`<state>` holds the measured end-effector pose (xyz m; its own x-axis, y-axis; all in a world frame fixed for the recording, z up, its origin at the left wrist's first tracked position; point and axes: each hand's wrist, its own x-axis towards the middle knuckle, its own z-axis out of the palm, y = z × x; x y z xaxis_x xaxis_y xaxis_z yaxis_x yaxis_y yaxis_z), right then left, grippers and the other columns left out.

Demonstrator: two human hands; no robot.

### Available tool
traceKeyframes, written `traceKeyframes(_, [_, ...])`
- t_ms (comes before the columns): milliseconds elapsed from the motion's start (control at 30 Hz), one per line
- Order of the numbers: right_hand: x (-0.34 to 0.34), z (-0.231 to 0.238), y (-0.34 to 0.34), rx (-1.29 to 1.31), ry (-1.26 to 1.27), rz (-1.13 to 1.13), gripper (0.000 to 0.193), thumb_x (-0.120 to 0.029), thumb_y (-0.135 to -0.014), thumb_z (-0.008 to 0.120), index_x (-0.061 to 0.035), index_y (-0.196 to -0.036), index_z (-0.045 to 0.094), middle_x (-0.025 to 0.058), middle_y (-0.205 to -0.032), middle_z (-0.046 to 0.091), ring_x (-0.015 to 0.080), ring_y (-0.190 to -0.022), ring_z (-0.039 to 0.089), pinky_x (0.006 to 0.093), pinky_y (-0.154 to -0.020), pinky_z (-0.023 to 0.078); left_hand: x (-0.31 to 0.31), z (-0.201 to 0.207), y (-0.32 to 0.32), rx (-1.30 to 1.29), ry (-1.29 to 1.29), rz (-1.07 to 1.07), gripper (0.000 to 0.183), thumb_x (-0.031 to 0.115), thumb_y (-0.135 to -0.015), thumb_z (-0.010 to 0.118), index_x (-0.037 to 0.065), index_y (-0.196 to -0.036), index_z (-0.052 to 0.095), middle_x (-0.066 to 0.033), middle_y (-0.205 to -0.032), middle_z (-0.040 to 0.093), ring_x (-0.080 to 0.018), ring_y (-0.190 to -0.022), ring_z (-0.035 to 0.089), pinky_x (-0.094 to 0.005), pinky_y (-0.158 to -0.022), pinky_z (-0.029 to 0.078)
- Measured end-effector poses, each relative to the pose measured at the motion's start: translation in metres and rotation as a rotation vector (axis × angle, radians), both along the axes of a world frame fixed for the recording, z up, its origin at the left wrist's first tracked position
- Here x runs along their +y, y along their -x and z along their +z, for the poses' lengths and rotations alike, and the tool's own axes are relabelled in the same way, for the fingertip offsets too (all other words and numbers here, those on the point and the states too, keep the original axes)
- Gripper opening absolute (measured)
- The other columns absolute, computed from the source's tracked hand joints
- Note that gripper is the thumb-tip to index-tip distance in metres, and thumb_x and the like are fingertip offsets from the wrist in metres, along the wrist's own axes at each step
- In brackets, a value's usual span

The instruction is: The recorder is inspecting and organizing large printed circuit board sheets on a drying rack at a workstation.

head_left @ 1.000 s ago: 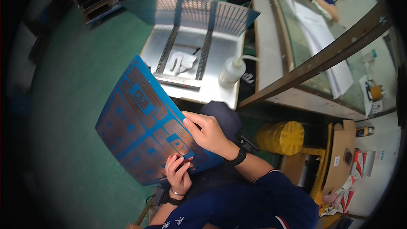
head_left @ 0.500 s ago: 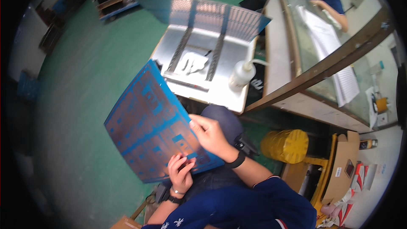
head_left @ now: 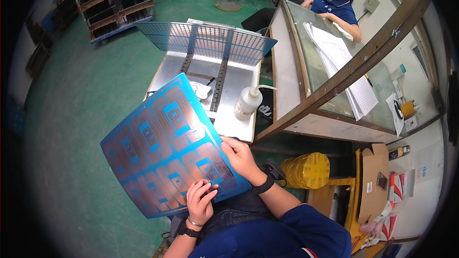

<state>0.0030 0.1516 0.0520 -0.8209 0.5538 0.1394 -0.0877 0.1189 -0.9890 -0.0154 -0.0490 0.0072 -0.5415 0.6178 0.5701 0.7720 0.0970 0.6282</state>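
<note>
A blue sheet panel with copper-coloured circuit patterns (head_left: 165,150) is held tilted in front of my lap. My right hand (head_left: 241,162) grips its right edge, the thumb on the printed face and the fingers going behind. My left hand (head_left: 200,203) lies with extended fingers on the face near the lower edge, not wrapped round it. Beyond the panel is a metal-topped work table (head_left: 240,74) with dark slotted strips. A perforated blue panel (head_left: 205,43) stands upright at its far side. A white squeeze bottle (head_left: 248,103) and a crumpled white cloth (head_left: 200,90) rest on the table.
A glass-topped desk (head_left: 313,69) with paper sheets (head_left: 337,55) stands at the right; another person (head_left: 334,9) sits behind it. A yellow wrapped drum (head_left: 306,169) and an open cardboard box (head_left: 374,181) are at lower right. A loaded wheeled rack (head_left: 114,7) stands far left.
The view has shifted, so the table and desk appear further left. The held panel has turned, its patterns now plainer. Both hands keep their places on it.
</note>
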Motion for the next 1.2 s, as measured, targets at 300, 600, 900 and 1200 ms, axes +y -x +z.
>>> traceKeyframes(300, [0.014,-0.020,0.002,-0.051,0.020,-0.025,0.030,-0.017,-0.092,0.047,0.0043,-0.112,0.056,0.0066,-0.094,0.063,0.0085,-0.084,0.054,0.0237,-0.075,0.044,0.011,0.001,0.007,-0.017,0.034,-0.048,0.029,-0.003,-0.069,0.055,0.011,-0.092,0.065,-0.0073,-0.101,0.061,-0.0278,-0.107,0.052,-0.0450,-0.093,0.038])
traceKeyframes(600, [0.016,-0.031,0.017,-0.085,0.001,-0.002,0.029,-0.016,-0.092,0.048,0.0022,-0.114,0.056,0.0052,-0.088,0.064,0.0056,-0.076,0.053,0.0217,-0.068,0.044,0.009,-0.006,0.018,-0.084,0.100,-0.062,0.024,-0.002,-0.069,0.054,0.011,-0.085,0.065,-0.0063,-0.097,0.061,-0.0292,-0.105,0.052,-0.0467,-0.095,0.034])
traceKeyframes(900, [0.020,-0.029,0.017,-0.185,-0.088,0.015,0.027,-0.011,-0.090,0.049,0.0042,-0.112,0.056,0.0101,-0.097,0.064,0.0114,-0.087,0.058,0.0248,-0.077,0.045,0.012,-0.012,0.023,-0.052,0.121,-0.069,0.023,-0.003,-0.069,0.054,0.012,-0.083,0.065,-0.0051,-0.097,0.060,-0.0281,-0.106,0.050,-0.0465,-0.092,0.037])
traceKeyframes(1200, [0.019,-0.032,0.019,-0.135,-0.146,-0.017,0.027,-0.013,-0.090,0.051,0.0026,-0.111,0.057,0.0086,-0.088,0.064,0.0093,-0.077,0.056,0.0236,-0.069,0.045,0.012,-0.013,0.021,-0.025,0.127,-0.032,0.023,-0.004,-0.069,0.055,0.012,-0.082,0.065,-0.0050,-0.095,0.060,-0.0276,-0.105,0.051,-0.0466,-0.088,0.039])
